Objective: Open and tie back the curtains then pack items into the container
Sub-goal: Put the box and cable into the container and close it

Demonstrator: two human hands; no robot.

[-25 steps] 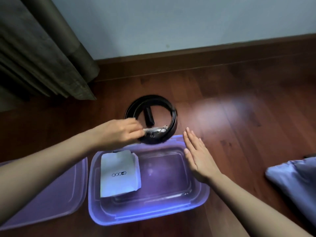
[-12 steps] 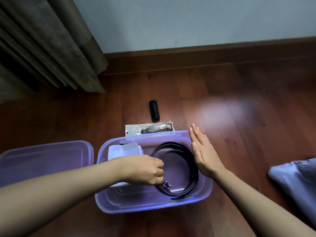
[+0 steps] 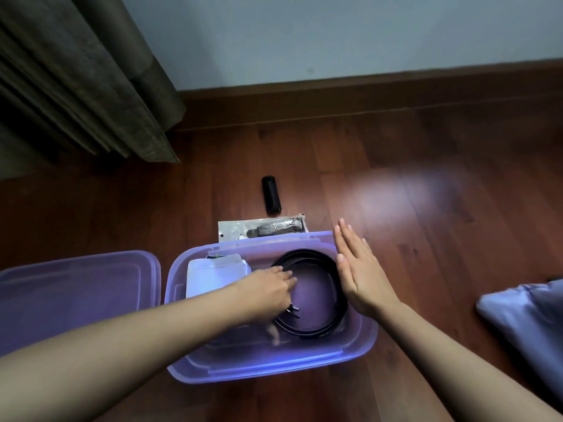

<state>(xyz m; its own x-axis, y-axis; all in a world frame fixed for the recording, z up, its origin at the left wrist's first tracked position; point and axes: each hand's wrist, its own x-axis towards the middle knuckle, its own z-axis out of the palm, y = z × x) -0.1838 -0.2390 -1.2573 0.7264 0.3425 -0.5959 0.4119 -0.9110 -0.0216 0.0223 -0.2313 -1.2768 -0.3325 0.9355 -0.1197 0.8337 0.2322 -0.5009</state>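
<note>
Two items are lying beyond the container [image 3: 274, 370]: a black tube [image 3: 271, 198] and a packet [image 3: 231, 233], probably light and slick, best pinched by an edge. Your left hand [image 3: 268, 287] is resting loose fingers on the coiled belt [image 3: 307, 330] inside; your right hand [image 3: 359, 275] is pressing flat against the rim.

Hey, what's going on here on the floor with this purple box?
A person is packing a purple container on the wooden floor. Their left hand reaches inside, fingers at a coiled black belt lying beside a white pouch. The right hand rests flat against the container's right rim. A black cylinder and a clear packet lie on the floor behind it, not yet packed. The lid lies to the left.
</note>
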